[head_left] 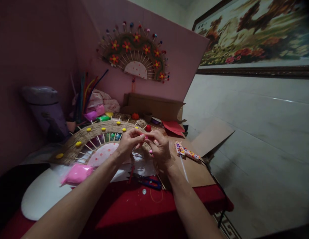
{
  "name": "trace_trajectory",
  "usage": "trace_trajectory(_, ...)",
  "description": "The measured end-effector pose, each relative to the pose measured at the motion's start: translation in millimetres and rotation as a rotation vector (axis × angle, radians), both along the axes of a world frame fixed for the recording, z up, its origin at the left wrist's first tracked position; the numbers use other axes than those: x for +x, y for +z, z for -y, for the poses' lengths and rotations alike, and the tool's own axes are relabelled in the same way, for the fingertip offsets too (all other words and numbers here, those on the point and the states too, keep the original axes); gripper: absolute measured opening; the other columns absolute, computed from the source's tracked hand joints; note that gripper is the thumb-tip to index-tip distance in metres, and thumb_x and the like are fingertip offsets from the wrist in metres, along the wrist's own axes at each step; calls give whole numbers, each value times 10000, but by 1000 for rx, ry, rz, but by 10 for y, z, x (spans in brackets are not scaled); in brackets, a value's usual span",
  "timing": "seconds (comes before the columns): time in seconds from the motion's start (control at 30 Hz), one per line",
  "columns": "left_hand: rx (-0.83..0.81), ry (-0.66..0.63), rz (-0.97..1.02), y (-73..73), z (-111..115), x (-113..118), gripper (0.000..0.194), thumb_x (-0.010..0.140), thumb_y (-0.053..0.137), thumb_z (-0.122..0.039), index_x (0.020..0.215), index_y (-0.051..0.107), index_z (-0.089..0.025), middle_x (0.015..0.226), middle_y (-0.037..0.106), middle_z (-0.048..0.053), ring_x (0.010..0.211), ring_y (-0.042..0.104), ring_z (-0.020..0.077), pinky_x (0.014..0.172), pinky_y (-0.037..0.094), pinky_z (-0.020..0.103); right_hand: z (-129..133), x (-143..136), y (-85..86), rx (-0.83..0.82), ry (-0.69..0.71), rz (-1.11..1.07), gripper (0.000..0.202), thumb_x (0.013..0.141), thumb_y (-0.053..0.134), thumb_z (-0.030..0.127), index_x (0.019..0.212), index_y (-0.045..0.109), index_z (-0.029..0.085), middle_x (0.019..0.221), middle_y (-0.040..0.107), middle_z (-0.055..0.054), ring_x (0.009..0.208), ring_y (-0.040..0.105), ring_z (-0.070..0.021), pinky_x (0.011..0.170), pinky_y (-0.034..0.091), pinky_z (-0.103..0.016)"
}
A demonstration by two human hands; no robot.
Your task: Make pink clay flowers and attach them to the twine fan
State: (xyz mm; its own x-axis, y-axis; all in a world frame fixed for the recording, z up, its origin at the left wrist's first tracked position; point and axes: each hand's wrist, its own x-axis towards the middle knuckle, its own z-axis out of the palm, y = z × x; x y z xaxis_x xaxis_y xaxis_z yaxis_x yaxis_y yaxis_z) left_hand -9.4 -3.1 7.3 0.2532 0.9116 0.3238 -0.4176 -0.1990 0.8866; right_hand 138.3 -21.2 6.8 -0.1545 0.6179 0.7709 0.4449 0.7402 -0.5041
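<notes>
My left hand [130, 140] and my right hand [161, 146] meet above the table, fingertips pinched together on a small piece of pink clay [146, 136]. The fingers partly cover it. Another bit of pink clay [151, 151] shows against my right hand's fingers. Behind and below the hands lies a half-round fan [69, 149] wound with twine, with thin sticks and several yellow ovals along its band. Its inner half-circle [102, 154] is white with pinkish spots. A clear bag of pink clay [78, 173] lies left of my left forearm.
Blue-handled scissors [148, 182] lie on the red cloth [114, 212] in front. A patterned glue gun [185, 151] rests on cardboard [199, 174] at right. A white round board [39, 196] and a purple bottle [48, 113] are at left. A finished-looking flowered fan [136, 49] hangs behind.
</notes>
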Motion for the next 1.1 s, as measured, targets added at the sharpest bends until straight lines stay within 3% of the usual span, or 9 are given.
trace_trajectory(0.27,-150,50,1,84,84,39,181,556,728,-175,642,571,-147,526,549,-42,456,472,58,432,312,175,8,-6,-9,-21,-17,18,80,845,566,255,812,625,212,791,610,-26,799,572,-168,743,463,-308)
trace_trajectory(0.37,-199,51,34,132,117,48,173,540,708,-154,633,562,-150,518,547,-45,450,461,55,434,317,173,34,-26,-5,-103,6,-56,119,835,578,300,775,631,213,781,612,-23,762,582,-163,686,482,-296)
trace_trajectory(0.5,-167,65,83,135,98,34,215,551,753,-202,657,575,-147,586,592,-26,495,504,65,463,349,184,67,-25,-5,-337,61,-303,260,858,522,431,1009,633,250,819,627,-8,529,537,-107,423,427,-232)
trace_trajectory(0.57,-97,72,67,110,72,19,226,568,772,-238,669,592,-146,583,591,-24,495,503,65,458,338,185,62,2,6,-372,61,-389,330,879,471,468,1074,617,245,805,625,-9,486,514,-91,396,405,-220)
trace_trajectory(0.7,-35,73,34,75,44,-4,201,619,768,-276,728,645,-162,612,611,-22,528,530,69,494,377,192,-5,113,51,-231,-46,-520,346,874,475,488,913,657,196,750,617,-13,567,540,-98,512,451,-232)
trace_trajectory(0.8,-26,100,59,78,40,-7,189,622,768,-270,735,655,-168,641,627,-18,560,551,73,525,400,195,-40,180,72,-124,-152,-618,335,873,485,480,885,648,188,694,603,0,528,498,-92,500,419,-232)
trace_trajectory(0.93,-15,111,53,56,28,10,231,627,762,-260,820,678,-163,667,645,-7,581,552,79,559,415,209,4,139,52,-162,-97,-455,301,868,504,457,842,662,201,663,588,1,552,521,-113,512,425,-246)
trace_trajectory(1.1,18,116,9,19,30,21,210,646,746,-257,814,683,-148,704,644,1,615,544,87,587,415,219,68,17,-12,-271,-9,-272,237,841,556,425,952,668,248,892,647,-27,517,539,-103,431,416,-246)
